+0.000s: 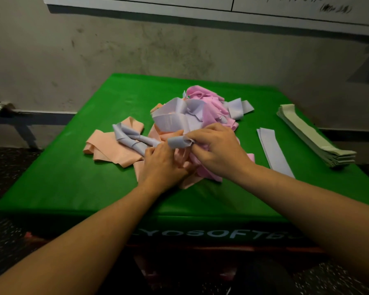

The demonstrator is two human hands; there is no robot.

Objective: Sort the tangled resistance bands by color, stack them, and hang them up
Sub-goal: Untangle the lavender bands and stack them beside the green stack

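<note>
Both hands, left [161, 165] and right [215, 150], pinching a twisted lilac band [136, 139] in the tangle [192, 116] mid-table [73, 179], lilac [274, 150] and green [313, 135] stacks well right.

**Lettering on the table front and the wall board**

The green covered table [77, 184] carries pale capital letters along its near front edge, below the top surface. The part that can be read is "YOSOFTB"; both ends of the word fade into shadow and are cut off. High at the far right, the white wall board [285, 9] bears dark handwritten marks, too blurred to read.
</note>
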